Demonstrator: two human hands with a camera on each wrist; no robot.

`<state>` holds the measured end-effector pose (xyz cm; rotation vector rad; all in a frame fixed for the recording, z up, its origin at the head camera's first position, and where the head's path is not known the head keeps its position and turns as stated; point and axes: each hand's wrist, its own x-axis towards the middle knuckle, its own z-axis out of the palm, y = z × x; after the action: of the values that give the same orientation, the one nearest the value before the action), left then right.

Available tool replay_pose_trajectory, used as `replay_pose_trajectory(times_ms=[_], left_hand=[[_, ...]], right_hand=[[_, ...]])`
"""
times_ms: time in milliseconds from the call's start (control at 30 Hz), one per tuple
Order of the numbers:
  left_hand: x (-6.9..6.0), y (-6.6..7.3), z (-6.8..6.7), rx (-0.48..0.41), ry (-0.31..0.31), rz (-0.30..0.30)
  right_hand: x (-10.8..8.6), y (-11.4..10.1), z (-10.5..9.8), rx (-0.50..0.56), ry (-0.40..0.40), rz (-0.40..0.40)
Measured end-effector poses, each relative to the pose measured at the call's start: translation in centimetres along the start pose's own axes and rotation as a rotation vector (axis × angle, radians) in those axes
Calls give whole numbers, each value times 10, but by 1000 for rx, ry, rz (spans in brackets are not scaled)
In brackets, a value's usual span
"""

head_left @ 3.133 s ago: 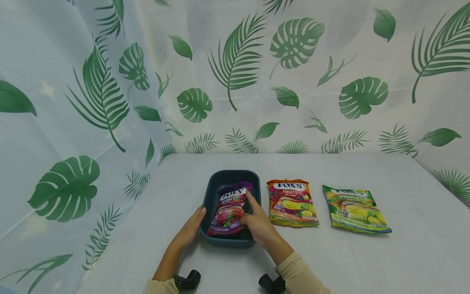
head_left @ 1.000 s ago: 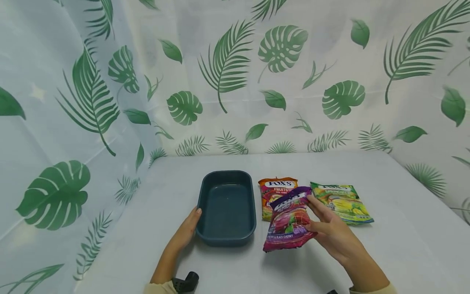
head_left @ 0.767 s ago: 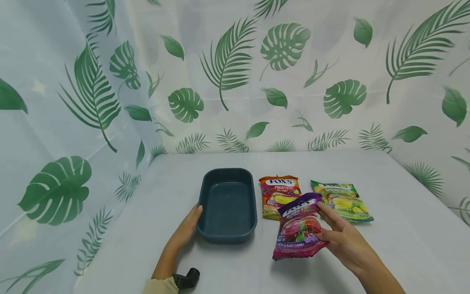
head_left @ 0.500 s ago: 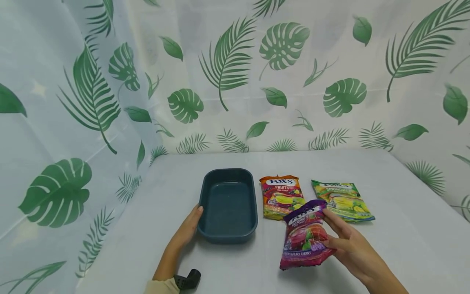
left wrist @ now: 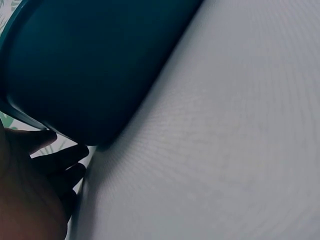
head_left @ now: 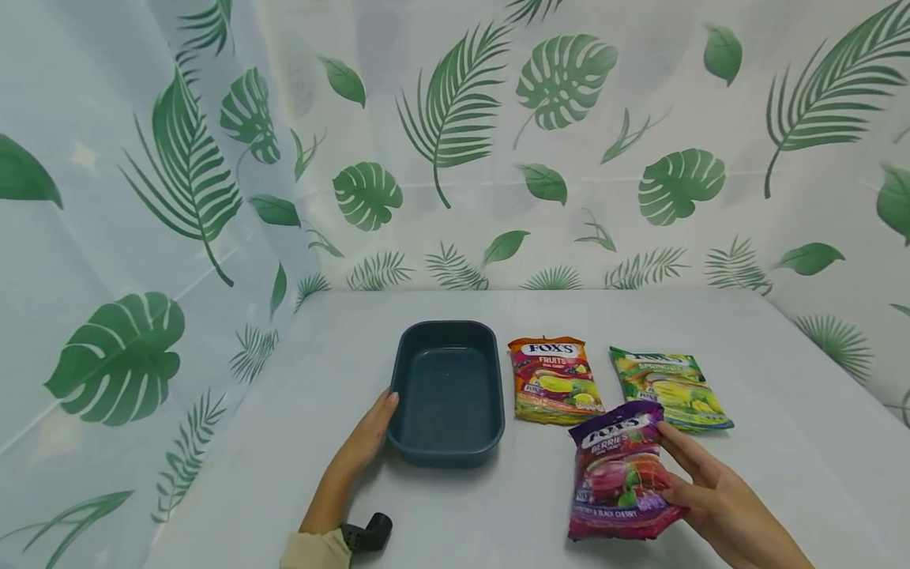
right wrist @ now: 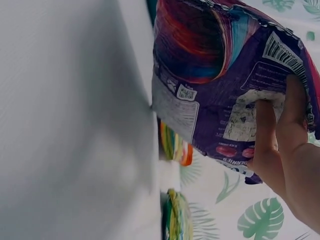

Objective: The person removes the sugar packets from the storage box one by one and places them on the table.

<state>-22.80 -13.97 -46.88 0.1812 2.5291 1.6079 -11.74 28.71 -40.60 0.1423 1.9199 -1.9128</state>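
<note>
My right hand (head_left: 732,506) pinches the right side of a purple bag of Fox's berries candy (head_left: 622,474), its printed front facing up toward the head camera. The right wrist view shows the back of this candy bag (right wrist: 220,85), with two fingers (right wrist: 267,130) spread across it. Whether its lower edge touches the table cannot be told. My left hand (head_left: 366,435) rests against the left side of a dark blue rectangular bin (head_left: 446,454), which has nothing inside. In the left wrist view its fingertips (left wrist: 77,152) touch the bin's wall with fingers lightly bent.
An orange and red Fox's fruits bag (head_left: 554,379) lies right of the bin. Farther right lies a green and yellow Fox's bag (head_left: 668,387), its near edge partly behind the purple bag. A leaf-print curtain (head_left: 455,158) hangs behind the white table (head_left: 341,340).
My right hand has lifted the purple candy bag out of the bin and carried it right and toward me, past the fruits bag. My left hand has stayed at the bin.
</note>
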Motion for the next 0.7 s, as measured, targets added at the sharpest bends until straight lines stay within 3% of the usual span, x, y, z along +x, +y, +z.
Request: replay_pose_trajectory(times_ms=[167,467,700], left_hand=[[0,2,1,4,1,2],[0,3,0,-1,11,9],[-1,4,1,1,12,1]], right_hand=[[-3,0,-2,-71,21,66],[-5,5,-14,-29,-15,126],[-4,10,-14,-49,66,172]])
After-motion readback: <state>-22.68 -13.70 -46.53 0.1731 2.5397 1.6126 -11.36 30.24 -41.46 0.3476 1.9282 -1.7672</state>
